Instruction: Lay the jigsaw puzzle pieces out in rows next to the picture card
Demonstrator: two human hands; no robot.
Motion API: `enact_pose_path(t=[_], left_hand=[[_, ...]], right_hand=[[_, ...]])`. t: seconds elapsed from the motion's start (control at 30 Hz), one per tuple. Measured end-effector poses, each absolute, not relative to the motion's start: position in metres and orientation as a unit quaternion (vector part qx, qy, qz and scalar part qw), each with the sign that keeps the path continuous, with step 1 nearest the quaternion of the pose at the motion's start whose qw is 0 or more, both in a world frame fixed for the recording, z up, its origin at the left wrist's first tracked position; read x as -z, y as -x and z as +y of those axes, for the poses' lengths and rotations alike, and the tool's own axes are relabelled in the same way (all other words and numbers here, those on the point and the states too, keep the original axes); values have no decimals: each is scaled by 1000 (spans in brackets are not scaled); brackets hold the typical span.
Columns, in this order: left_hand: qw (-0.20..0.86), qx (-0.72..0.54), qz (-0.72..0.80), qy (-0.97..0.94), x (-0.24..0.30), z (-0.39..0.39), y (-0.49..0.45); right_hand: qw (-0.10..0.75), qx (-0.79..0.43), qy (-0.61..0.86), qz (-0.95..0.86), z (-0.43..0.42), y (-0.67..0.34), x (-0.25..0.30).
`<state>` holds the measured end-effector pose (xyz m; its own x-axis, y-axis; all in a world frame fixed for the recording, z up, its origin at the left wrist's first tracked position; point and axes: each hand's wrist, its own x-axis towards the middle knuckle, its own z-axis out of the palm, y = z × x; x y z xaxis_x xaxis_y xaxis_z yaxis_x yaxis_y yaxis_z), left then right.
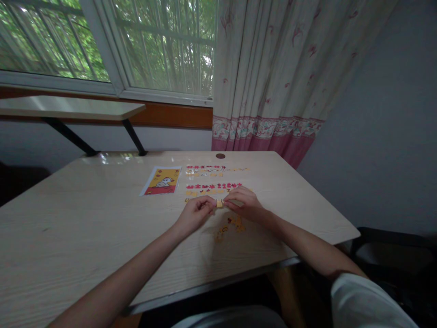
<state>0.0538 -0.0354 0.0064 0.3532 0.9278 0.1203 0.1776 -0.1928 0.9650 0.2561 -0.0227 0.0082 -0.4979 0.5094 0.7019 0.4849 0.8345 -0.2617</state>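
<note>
My left hand [195, 213] and my right hand [245, 204] meet over the wooden table [85, 218], fingers pinched together on a small yellow puzzle piece [219, 204] held between them. Just below the hands lies a small cluster of joined yellow-orange puzzle pieces [229, 227]. Beyond the hands, loose pieces are laid out in rows: red and yellow ones [213, 187] close by, another row [208, 171] farther back. A reference picture card [161, 180], yellow and red with a white figure, lies to the left of the rows.
A round cable hole [220, 156] sits near the table's far edge. A narrow shelf on black brackets [68, 109] hangs under the window at back left. A flowered curtain [273, 82] hangs at back right. The table's right edge drops off near a dark chair [392, 246].
</note>
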Motion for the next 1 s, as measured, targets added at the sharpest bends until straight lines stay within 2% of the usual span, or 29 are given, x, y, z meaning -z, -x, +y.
enact_pose_path(t=[0.2, 0.4, 0.53, 0.7, 1.0], left_hand=[[468, -366, 412, -691, -7, -36, -53], [395, -272, 415, -773, -10, -36, -46], [330, -213, 369, -842, -13, -37, -41], [254, -184, 333, -890, -11, -42, -36], [154, -159, 313, -924, -8, -64, -37]], right_hand=[[408, -9, 272, -872, -22, -258, -9], [495, 20, 321, -807, -24, -266, -24], [504, 21, 340, -794, -24, -271, -25], [471, -10, 361, -805, -18, -265, -24], [329, -157, 417, -833, 14, -219, -9]])
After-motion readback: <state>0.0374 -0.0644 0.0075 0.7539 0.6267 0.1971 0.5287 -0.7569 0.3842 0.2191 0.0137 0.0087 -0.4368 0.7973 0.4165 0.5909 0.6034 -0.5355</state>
